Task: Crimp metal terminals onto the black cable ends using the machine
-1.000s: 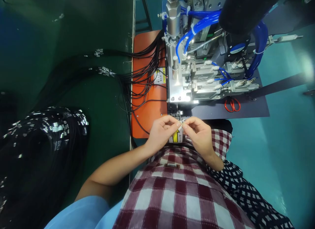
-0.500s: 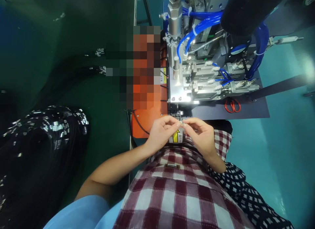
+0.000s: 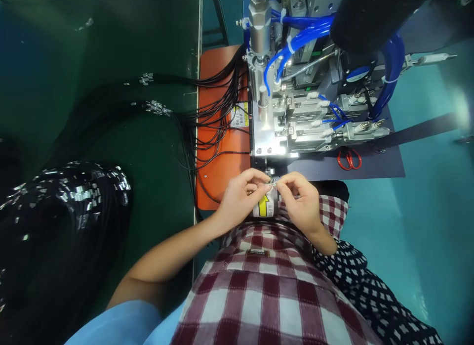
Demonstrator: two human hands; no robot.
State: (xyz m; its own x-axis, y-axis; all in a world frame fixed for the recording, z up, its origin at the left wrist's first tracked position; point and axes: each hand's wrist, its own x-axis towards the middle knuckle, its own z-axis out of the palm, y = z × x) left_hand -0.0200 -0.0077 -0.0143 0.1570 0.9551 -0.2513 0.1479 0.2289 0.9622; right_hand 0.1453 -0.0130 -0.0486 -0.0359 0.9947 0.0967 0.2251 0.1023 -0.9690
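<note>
My left hand (image 3: 240,199) and my right hand (image 3: 301,201) meet in front of my checked apron, at the near end of the machine. Thumb and forefinger of each are pinched together on a small shiny metal piece (image 3: 272,183), too small to name exactly. It lies level between the fingertips. Just below it is a label with a yellow arrow (image 3: 263,205). One thin black cable (image 3: 207,189) runs over the orange plate towards my left hand; where it ends is hidden.
The machine (image 3: 292,122) with blue air tubes stands ahead. Black cables (image 3: 222,107) cross the orange plate (image 3: 222,172) at its left. Coiled cables with metal ends (image 3: 89,187) lie on the dark green table. Red-handled scissors (image 3: 349,159) rest at the right.
Both hands have risen slightly in view, still pinching. The fingertips have drawn a little apart, so more of the metal piece shows between them.
</note>
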